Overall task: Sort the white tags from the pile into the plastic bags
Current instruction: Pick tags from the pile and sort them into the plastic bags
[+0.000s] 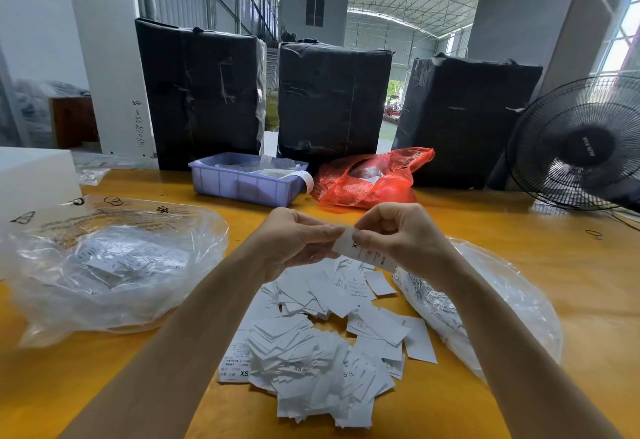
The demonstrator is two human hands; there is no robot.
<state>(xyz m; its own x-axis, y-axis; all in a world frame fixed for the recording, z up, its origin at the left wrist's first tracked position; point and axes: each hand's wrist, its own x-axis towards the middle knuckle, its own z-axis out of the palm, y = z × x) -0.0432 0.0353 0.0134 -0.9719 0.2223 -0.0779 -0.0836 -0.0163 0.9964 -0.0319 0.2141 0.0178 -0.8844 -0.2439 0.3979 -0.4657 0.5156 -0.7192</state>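
Item: one white tag (363,251) marked XS, pinched between my left hand (298,241) and right hand (405,237). Below: loose tag pile (322,345) on yellow table (519,230), clear plastic bags (104,265) either side.

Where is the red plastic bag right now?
In the head view, the crumpled red plastic bag lies at the far side of the yellow table, right of the lilac plastic tray and in front of the black wrapped bales.

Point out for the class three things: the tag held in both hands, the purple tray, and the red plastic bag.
held tag (363,251): head view, on its printed face between the fingers.
purple tray (242,185): head view, on its front wall.
red plastic bag (367,182): head view, on its crumpled front.
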